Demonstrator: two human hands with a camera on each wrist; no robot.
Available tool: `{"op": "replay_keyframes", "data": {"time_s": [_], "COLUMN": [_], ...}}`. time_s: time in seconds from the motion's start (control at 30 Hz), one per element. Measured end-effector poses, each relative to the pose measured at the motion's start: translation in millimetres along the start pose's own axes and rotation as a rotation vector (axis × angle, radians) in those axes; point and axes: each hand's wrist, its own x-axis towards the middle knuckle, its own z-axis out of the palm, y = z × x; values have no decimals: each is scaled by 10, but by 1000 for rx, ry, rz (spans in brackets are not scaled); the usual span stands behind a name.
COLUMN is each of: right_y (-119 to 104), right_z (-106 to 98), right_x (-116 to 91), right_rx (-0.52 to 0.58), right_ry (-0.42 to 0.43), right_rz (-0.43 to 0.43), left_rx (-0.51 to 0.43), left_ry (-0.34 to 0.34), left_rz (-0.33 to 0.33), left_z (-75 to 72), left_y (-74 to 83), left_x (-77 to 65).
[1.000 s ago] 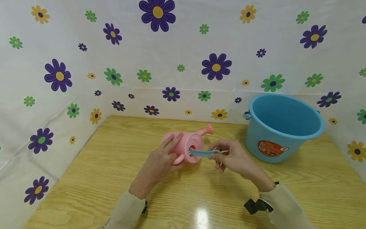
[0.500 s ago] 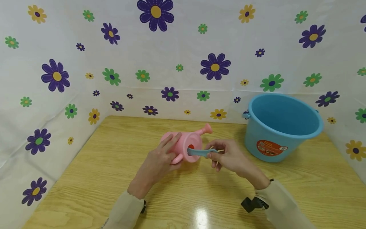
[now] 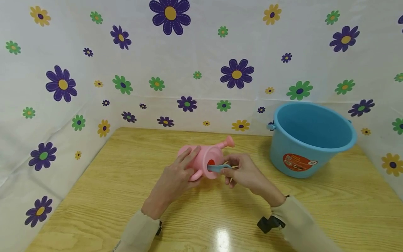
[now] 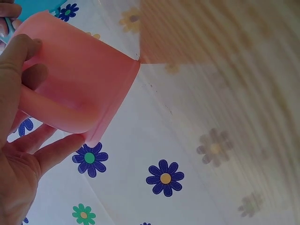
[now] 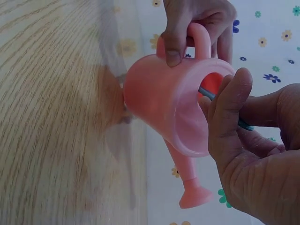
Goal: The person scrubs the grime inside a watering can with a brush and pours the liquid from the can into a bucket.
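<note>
A pink watering can [image 3: 202, 156] is tipped over, its open mouth facing right and its spout pointing to the back right. My left hand [image 3: 176, 178] grips it around the body and handle. In the right wrist view, the left thumb presses the can's side [image 5: 152, 96] beside the handle. My right hand [image 3: 247, 174] pinches a slim blue-grey tool [image 3: 215, 168] by its rounded end. The tool's far end is inside the can and hidden. Something red [image 3: 211, 162] shows inside the mouth; its shape cannot be made out.
A large light-blue bucket [image 3: 278, 150] with a red label stands at the back right of the wooden table [image 3: 104, 196]. Behind and to the left hangs a white cloth [image 3: 201, 45] printed with flowers.
My right hand has moved left, pushing the blue-grey tool deeper into the can; its pronged tip, visible earlier at the mouth, is now hidden. The left hand and can have barely moved.
</note>
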Motion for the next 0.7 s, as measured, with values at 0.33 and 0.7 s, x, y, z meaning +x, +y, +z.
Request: {"op": "replay_keyframes", "data": {"time_s": [0.33, 0.7], "right_y": [7, -10], "right_z": [62, 28], "right_x": [37, -22], "right_rx": [-1, -16], "right_ry": [3, 12], "right_rz": [-15, -7], "left_rx": [15, -7], "left_ry": [8, -8], "left_rz": [8, 1], "left_z": [2, -20], "left_y": [6, 10], "left_x": [-9, -18]}}
